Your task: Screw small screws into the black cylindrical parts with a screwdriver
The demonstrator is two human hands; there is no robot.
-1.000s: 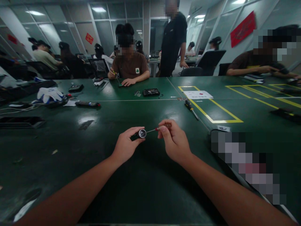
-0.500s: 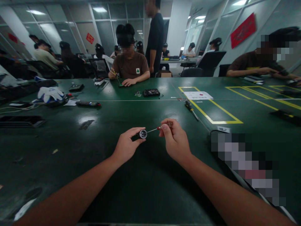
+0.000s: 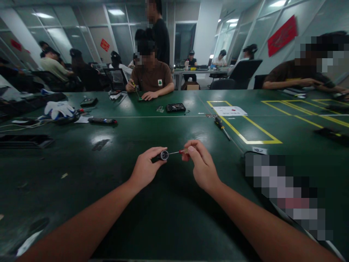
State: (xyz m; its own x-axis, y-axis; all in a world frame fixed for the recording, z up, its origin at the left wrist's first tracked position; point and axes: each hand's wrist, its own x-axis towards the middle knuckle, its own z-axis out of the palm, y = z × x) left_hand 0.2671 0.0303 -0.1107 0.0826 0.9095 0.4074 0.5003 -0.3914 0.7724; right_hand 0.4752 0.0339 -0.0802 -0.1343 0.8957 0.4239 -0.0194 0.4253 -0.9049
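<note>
Between the thumb and fingers of my left hand [image 3: 145, 165] is a small dark cylinder [image 3: 164, 155] with a pale ring round its open end, which faces right and toward me. My right hand [image 3: 201, 162] is closed on the handle of a small screwdriver [image 3: 182, 151], clear with a red collar. Its thin shaft points left, and the tip is at the cylinder's open end; how deep it sits I cannot make out. Both hands are above the green table [image 3: 163, 218].
A black-and-yellow screwdriver [image 3: 223, 128] lies beyond my right hand, near a white sheet [image 3: 230, 110]. At the left are white gloves [image 3: 58, 109] and a dark pen-shaped tool [image 3: 102, 121]. Across the table a co-worker [image 3: 152, 78] works beside a black case [image 3: 176, 107].
The screwdriver and my right hand have shifted slightly left and down. My left hand with the cylinder has moved a little left. A standing person in the background has moved left.
</note>
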